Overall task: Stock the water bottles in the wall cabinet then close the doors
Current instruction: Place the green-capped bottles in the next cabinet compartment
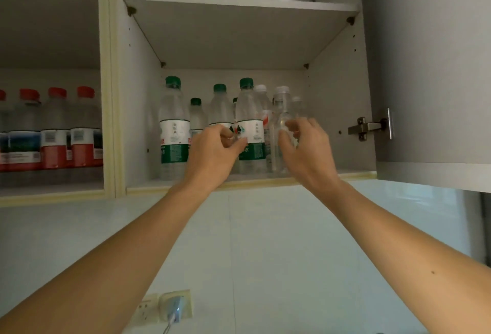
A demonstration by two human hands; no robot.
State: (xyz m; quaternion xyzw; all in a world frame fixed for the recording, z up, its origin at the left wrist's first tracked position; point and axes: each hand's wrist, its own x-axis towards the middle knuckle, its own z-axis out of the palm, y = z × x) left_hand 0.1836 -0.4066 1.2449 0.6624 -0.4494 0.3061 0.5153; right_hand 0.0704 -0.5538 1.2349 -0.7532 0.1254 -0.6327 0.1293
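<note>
Both hands up at the water bottles on the lower shelf of the open wall cabinet.

Left hand (215, 147) fingers loosely curled, holding nothing, just in front of a green-cap bottle (249, 126); right hand (303, 142) the same beside a clear white-cap bottle (281, 126). Bottles look full, so heavy-ish; thin plastic is smooth and dents, so take them mid-body at the label. Door (430, 67) open.

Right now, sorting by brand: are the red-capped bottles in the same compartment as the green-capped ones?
No. The red-capped bottles stand in the left compartment, the green-capped bottles in the right, with a divider between.
</note>
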